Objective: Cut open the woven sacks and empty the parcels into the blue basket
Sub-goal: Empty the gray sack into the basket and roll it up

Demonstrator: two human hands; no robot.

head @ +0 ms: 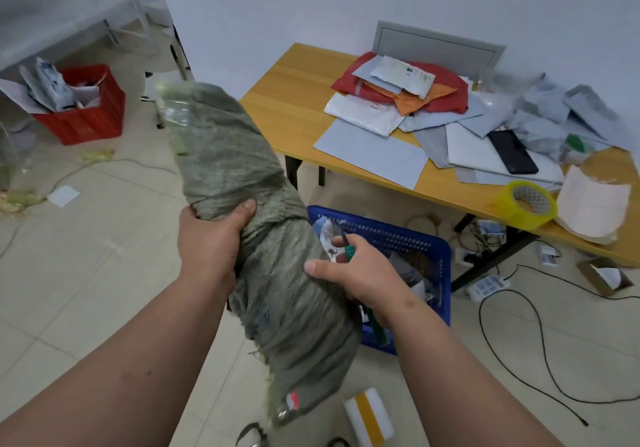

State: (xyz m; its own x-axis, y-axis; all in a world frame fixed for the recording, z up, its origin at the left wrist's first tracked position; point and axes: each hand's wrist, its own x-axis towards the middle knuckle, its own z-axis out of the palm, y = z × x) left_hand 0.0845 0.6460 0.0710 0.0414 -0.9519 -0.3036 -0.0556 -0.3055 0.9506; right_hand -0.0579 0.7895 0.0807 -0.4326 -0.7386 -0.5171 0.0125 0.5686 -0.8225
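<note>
A: Where is the sack?

B: The grey-green woven sack (242, 211) is held up off the floor, slanting from upper left to lower right, between both hands. The left hand (211, 239) grips a bunched fold at its middle, fingers wrapped round the cloth. The right hand (356, 273) presses its thumb on the sack lower down and holds a green-handled cutter (349, 251) in curled fingers.

A: And the basket?

B: The blue basket (408, 239) sits on the floor just behind and right of the sack, beside the right hand. Parcels (412, 273) lie inside, partly covered by the hand and sack.

A: Anything unclear?

B: The sack's top end is blurred, with clear plastic wrap (175, 114) showing there. Its lower end has a frayed edge; whether it is open I cannot tell. The cutter's blade is too small to make out.

A: Room around?

B: The wooden table (287, 100) stands close on the right, its edge above the basket, loaded with mailers (398, 100) and a yellow tape roll (526, 204). A red crate (90, 114) stands well apart at left. Open tiled floor (86, 256) lies left of the sack; a black cable (540, 342) loops at right.
</note>
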